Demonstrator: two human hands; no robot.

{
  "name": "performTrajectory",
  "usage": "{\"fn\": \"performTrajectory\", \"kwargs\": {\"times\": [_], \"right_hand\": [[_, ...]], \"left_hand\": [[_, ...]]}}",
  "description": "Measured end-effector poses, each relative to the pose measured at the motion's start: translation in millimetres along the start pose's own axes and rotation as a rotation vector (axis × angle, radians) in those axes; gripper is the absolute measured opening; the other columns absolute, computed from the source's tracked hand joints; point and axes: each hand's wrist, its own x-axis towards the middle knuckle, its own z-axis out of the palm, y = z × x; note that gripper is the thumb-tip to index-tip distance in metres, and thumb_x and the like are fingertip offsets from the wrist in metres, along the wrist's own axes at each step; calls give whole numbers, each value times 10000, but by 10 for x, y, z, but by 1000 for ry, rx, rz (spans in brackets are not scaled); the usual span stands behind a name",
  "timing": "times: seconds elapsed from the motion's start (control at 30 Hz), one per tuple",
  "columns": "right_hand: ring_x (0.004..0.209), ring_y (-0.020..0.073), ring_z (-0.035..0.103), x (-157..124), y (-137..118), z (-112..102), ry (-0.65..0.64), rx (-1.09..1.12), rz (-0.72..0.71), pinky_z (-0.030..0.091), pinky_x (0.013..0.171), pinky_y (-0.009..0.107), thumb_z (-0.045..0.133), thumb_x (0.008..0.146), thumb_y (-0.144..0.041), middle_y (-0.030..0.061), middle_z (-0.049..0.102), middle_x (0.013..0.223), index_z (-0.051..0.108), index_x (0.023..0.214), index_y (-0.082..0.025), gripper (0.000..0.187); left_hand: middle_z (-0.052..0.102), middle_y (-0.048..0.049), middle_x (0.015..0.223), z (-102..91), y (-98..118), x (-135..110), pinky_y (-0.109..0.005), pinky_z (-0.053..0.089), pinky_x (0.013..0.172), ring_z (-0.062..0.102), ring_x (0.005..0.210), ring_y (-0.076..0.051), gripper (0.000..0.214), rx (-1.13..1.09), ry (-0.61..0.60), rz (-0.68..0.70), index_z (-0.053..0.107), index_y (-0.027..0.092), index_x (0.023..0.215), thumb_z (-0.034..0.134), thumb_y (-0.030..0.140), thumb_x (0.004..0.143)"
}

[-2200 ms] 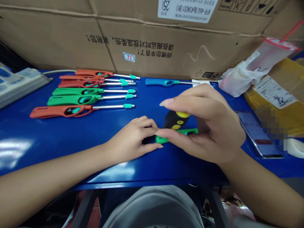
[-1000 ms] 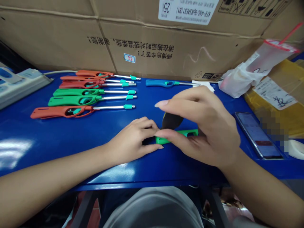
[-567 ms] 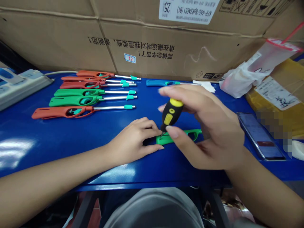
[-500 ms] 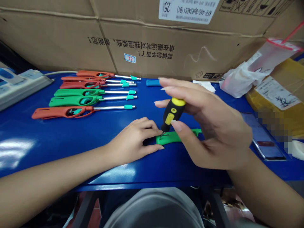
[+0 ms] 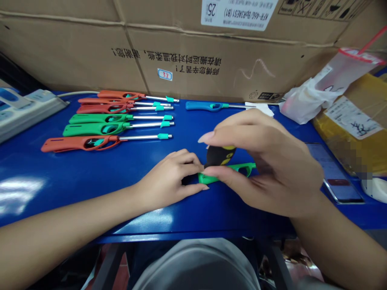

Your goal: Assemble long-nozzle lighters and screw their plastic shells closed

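Note:
A green lighter (image 5: 232, 170) lies flat on the blue table, its handle end toward the left. My left hand (image 5: 175, 177) grips that handle end between thumb and fingers. Above the same end, my right hand (image 5: 269, 165) holds a short black and yellow screwdriver (image 5: 220, 155) between thumb and fingers. The screwdriver tilts with its lower end toward the lighter; its tip is hidden behind my right thumb. The right hand covers the lighter's far end.
Several red and green lighters (image 5: 80, 143) lie in a row at the left. A blue lighter (image 5: 199, 106) lies at the back, by a large cardboard box (image 5: 90, 48). A power strip (image 5: 33, 110) stands left; a phone (image 5: 344, 189), a bagged cup (image 5: 311, 100) and a yellow-taped parcel (image 5: 359, 117) are right.
My right hand has shifted its grip lower on the screwdriver, with the thumb down and left and the fingers curled closer. The blue lighter shows more fully. My left hand has stayed put.

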Motion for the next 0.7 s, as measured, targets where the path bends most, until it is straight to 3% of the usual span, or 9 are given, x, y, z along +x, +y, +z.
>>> {"fn": "performTrajectory", "kwargs": {"times": [0.1, 0.2, 0.27, 0.4, 0.47, 0.6, 0.7], "right_hand": [[1029, 196, 716, 10, -11, -4, -1, -56, -17, 626, 958, 341, 719, 981, -264, 26, 741, 1067, 678, 1264, -233, 287], [1279, 215, 668, 6, -26, -35, -76, -9, -4, 573, 1107, 355, 603, 1007, -157, 40, 729, 1322, 620, 1378, -203, 374], [1315, 197, 647, 2, -36, -44, -95, 22, -3, 550, 1142, 331, 569, 978, -59, 42, 707, 1379, 607, 1405, -179, 446], [985, 152, 691, 9, -58, -15, -29, -52, -2, 628, 924, 301, 686, 993, -183, 5, 719, 1067, 688, 1310, -257, 325], [944, 160, 688, 9, -62, -3, 7, -102, -4, 633, 901, 323, 708, 997, -276, -2, 704, 1001, 701, 1267, -269, 270], [1206, 200, 681, -18, -32, -10, -31, -17, 11, 585, 1080, 369, 562, 1016, -128, 31, 736, 1233, 624, 1358, -195, 354], [1205, 188, 692, -33, 2, -6, -44, 35, 25, 572, 1115, 362, 540, 995, -74, 37, 759, 1238, 618, 1370, -179, 397]], "left_hand": [[734, -90, 1138, -5, 3, 9, -432, 562, 958, 674, 1111, -284, 246, -17, -24, -19, 767, 192, 1095, 720, 404, 980], [739, -94, 1150, -9, 18, 9, -453, 552, 997, 676, 1116, -287, 245, -21, -6, -21, 765, 197, 1124, 719, 389, 980], [740, -98, 1166, -10, 27, 7, -469, 538, 1022, 674, 1127, -292, 219, -15, 11, -9, 769, 194, 1109, 715, 364, 982], [739, -78, 1111, -14, 21, 19, -455, 538, 1015, 671, 1113, -284, 195, -13, -15, -17, 772, 203, 1051, 724, 375, 974], [737, -69, 1084, -16, 14, 25, -443, 542, 1004, 672, 1101, -278, 207, -18, -26, -23, 767, 211, 1085, 732, 379, 969], [741, -84, 1136, -11, 18, 12, -439, 551, 983, 675, 1100, -276, 234, -7, -2, -12, 761, 201, 1147, 714, 367, 987], [752, -79, 1115, 4, 27, -6, -415, 562, 928, 688, 1057, -266, 236, 12, 40, 9, 762, 198, 1138, 738, 363, 972]]}}
